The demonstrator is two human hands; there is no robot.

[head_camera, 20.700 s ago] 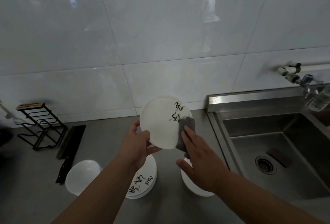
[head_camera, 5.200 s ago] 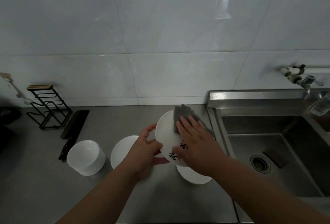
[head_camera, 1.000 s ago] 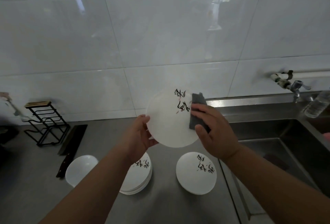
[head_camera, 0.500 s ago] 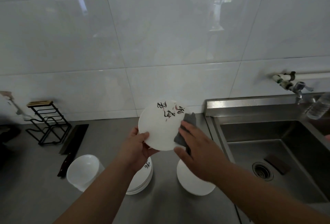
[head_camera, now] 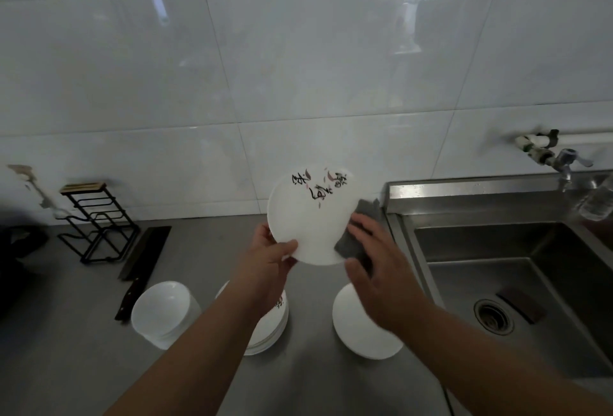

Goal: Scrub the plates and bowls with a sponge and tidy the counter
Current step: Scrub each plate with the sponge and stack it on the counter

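My left hand grips the lower left rim of a white plate with black brush lettering, held tilted up above the counter. My right hand holds a grey sponge against the plate's lower right edge, thumb under it and fingers over it. On the counter below sit a stack of white bowls, a stack of lettered plates partly hidden by my left arm, and a separate white plate partly hidden by my right wrist.
A steel sink with a drain lies to the right, a tap and a clear bottle above it. At the left stand a black wire rack and a dark cleaver on the grey counter.
The plate has turned in my left hand, so the lettering now runs across its top. My right hand with the sponge has slid lower along the plate's right edge.
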